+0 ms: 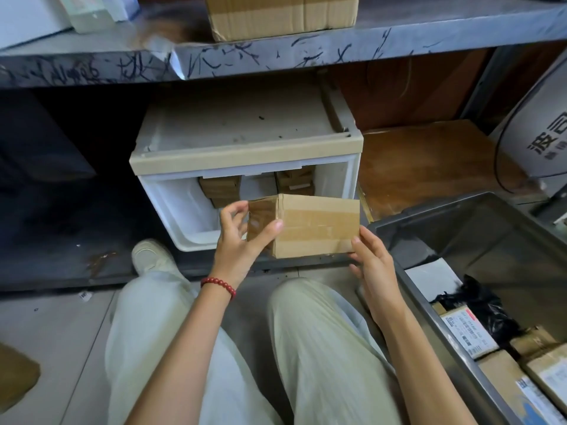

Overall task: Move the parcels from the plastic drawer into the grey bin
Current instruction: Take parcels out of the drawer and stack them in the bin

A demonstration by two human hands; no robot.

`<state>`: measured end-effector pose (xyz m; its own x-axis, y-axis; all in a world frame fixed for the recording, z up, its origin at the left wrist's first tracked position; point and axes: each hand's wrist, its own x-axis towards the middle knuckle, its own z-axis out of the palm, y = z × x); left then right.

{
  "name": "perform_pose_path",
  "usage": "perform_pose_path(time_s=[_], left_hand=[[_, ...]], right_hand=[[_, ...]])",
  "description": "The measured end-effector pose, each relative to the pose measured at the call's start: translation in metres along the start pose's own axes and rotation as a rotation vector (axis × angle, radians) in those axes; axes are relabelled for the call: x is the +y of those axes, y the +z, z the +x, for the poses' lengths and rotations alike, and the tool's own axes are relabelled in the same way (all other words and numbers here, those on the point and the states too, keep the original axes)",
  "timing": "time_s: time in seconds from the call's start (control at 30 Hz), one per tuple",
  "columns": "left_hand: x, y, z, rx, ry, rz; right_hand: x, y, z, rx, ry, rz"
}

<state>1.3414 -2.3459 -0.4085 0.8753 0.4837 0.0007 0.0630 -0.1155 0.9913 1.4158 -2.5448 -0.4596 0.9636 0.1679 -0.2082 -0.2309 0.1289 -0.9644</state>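
A taped brown cardboard parcel (316,225) is held in the air just in front of the white plastic drawer (171,204), which is pulled open under its beige-topped cabinet. My left hand (242,240) grips the parcel's left end, thumb on the front face. My right hand (371,262) holds its lower right corner from below. Two more brown parcels (219,188) remain at the back of the drawer. The grey bin (429,296) stands to the right and holds several labelled parcels (469,332) and a black bag.
A scribbled grey shelf (276,56) overhangs the cabinet, with a cardboard box (282,13) on it. A grey cylinder with printed characters (540,133) stands at the far right. My knees and a white shoe (150,256) fill the floor below.
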Motion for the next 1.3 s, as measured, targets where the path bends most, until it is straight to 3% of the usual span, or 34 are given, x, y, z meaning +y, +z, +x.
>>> perform_pose_path(time_s=[0.3, 0.83, 1.03, 1.3], left_hand=[[0.002, -0.001, 0.0, 0.12, -0.084, 0.116], [-0.001, 0.007, 0.005, -0.064, -0.231, 0.068], [-0.002, 0.01, 0.005, -0.055, -0.215, 0.108], [-0.005, 0.009, 0.006, -0.025, -0.113, 0.16]], right_hand=[[0.001, 0.001, -0.001, -0.066, 0.042, 0.058], [0.0, -0.008, 0.0, -0.064, 0.141, 0.098], [-0.005, -0.01, -0.002, -0.088, 0.15, 0.165], [0.0, -0.006, -0.001, -0.106, 0.118, 0.066]])
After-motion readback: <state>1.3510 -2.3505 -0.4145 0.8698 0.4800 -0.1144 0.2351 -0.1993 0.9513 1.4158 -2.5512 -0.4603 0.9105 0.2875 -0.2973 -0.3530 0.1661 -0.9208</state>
